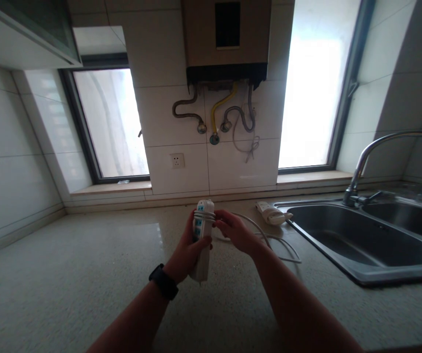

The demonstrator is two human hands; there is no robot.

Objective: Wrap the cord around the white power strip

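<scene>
A white power strip (pixel 204 255) with blue-green sockets is held upright above the counter, its lower end tilted slightly toward me. My left hand (pixel 188 249) grips it around the middle, thumb across the near face. Several turns of white cord (pixel 204 215) are wrapped around its upper part. My right hand (pixel 235 230) is closed at the strip's right side, its fingertips pinching the cord beside the turns. From there the loose cord runs in loops over the counter to the right. A second white bundle (pixel 271 214), seemingly another power strip with wrapped cord, lies beside the sink.
A double steel sink (pixel 361 240) with a curved faucet (pixel 361 162) takes up the right side of the speckled counter (pixel 86 294). On the tiled wall are a socket (pixel 177 161) and a water heater (pixel 227 39) with pipes, between two windows.
</scene>
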